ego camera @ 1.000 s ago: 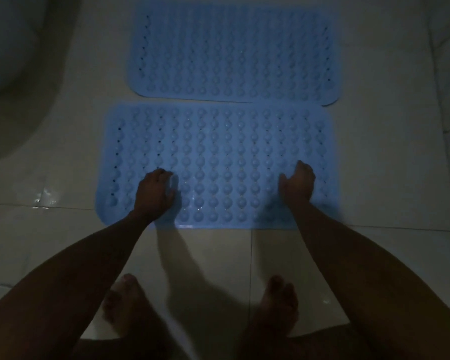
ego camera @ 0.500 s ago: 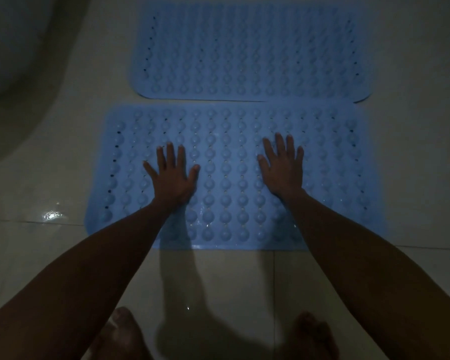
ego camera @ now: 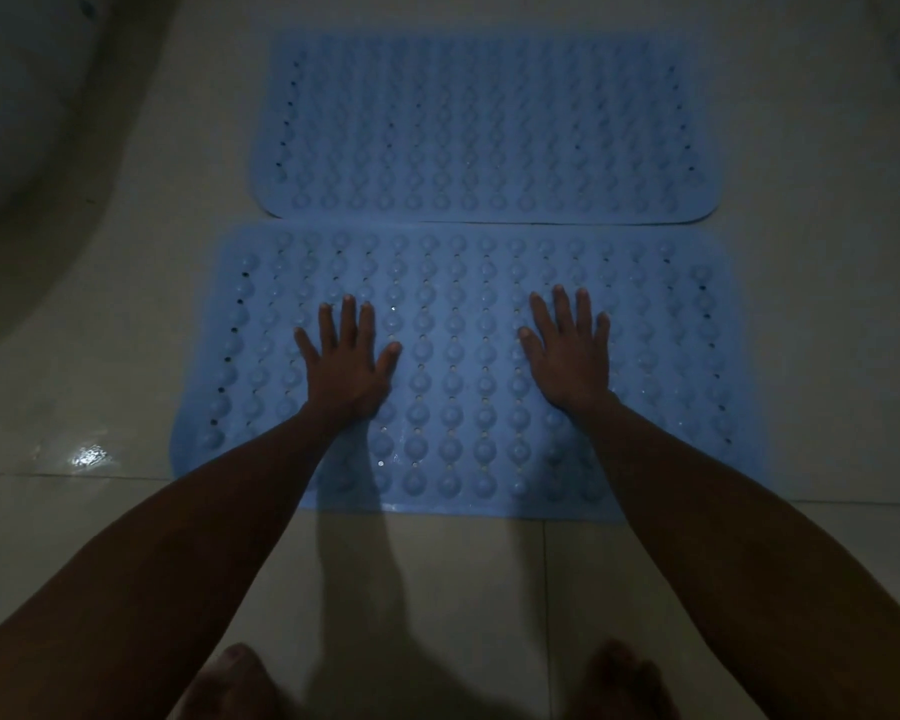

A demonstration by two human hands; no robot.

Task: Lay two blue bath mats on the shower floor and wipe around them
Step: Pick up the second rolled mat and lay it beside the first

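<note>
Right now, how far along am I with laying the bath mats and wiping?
Done: the far mat lies flat on the tiled floor. In hand: left hand and right hand press flat on the near mat. Left: wiping around them; no cloth is in view.

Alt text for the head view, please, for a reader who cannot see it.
Both hands, left hand and right hand, press flat with spread fingers on the near blue bath mat. A second blue mat lies just beyond it on the dim tiled floor.
</note>
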